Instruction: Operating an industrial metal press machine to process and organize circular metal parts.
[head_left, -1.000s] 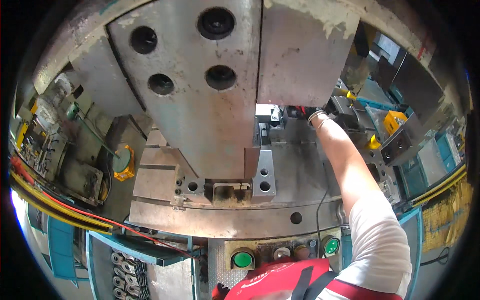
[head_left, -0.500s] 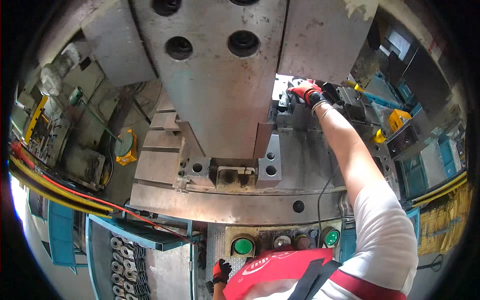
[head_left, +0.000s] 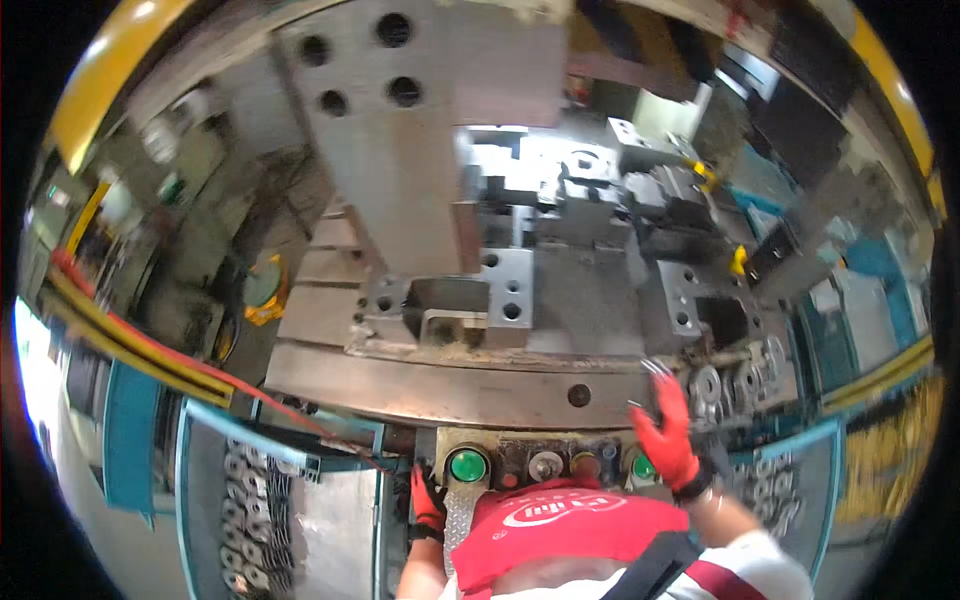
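My right hand (head_left: 664,440), in a red glove, hovers above the front edge of the press bed (head_left: 450,385), just beyond the right green push button (head_left: 643,466). Its thumb and fingers are apart; pale streaks at the fingertips are blurred by motion. My left hand (head_left: 427,503), in a red and black glove, is at the left side of the control panel (head_left: 520,447), beside the left green push button (head_left: 467,465). Its fingers stretch forward with nothing visible in them. Deep in the press, a ring-ended metal part (head_left: 587,165) lies on the brightly lit lower die (head_left: 585,205).
Several ring-ended metal parts (head_left: 707,390) stand at the bed's right front. Bins with similar parts are at left (head_left: 235,515) and right (head_left: 785,495). A thick steel column (head_left: 400,190) rises left of the die. A red hose (head_left: 200,365) runs along the left.
My right hand has come back from the die to above the panel. My left hand has moved forward beside the left button. The view has shifted, uncovering the die and the parts at right.
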